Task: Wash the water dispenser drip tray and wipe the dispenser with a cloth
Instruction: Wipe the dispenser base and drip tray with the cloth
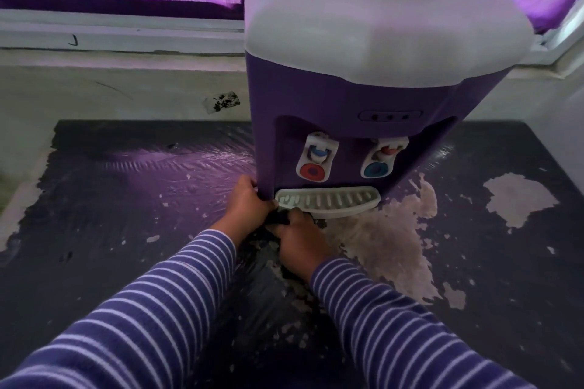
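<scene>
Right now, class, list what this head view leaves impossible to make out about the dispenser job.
Head view throughout:
1. Cloth: mostly hidden by the right hand gripping it.
2. Dispenser top: cut off by the upper edge.
3. Indicator panel: too small and blurred to read.
4. Drip tray contents: hidden beneath its grille.

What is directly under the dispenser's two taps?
A white slotted drip tray, fitted to the dispenser. The right hand, holding a dark cloth, covers its front left edge; whatever lies beneath its slots cannot be seen.
</scene>
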Demonstrator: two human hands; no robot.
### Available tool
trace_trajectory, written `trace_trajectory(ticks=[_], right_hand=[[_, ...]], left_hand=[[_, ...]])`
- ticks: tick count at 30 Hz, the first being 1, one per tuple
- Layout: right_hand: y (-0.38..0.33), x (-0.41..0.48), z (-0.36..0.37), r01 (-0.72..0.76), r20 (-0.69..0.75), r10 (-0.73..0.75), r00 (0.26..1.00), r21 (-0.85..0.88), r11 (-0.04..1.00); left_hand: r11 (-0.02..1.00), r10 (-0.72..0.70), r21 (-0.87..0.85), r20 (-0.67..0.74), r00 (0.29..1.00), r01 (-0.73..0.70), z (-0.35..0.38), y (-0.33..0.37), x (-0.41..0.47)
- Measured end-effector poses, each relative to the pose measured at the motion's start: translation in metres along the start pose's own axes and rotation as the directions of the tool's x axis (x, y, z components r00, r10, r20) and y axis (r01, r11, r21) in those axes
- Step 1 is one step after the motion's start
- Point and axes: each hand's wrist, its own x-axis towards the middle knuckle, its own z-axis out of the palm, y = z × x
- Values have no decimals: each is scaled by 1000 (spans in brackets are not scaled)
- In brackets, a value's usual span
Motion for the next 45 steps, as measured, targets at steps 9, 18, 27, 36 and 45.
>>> trace_trajectory(ticks=[9, 18, 27, 36, 45], right_hand=[[69, -25, -7, -164, -247, 190, 950, 121, 979], [80, -27, -34, -239, -414, 607, 678, 657, 715], [74, -18, -19, -220, -411, 376, 830, 377, 899], [63, -18, -25, -141, -558, 279, 781, 278, 950], [88, -13, -24, -36, -425, 66, 903, 78, 996]], left_hand=[[999, -12, 29, -48, 999, 13, 4, 0, -2], [1000, -9, 29, -63, 998, 11, 7, 0, -3], [1000, -19, 4, -55, 998, 19, 8, -2, 0], [1000, -14, -7, -50, 999, 14, 9, 1, -3], [1000, 5, 14, -81, 997, -4, 9, 2, -3]])
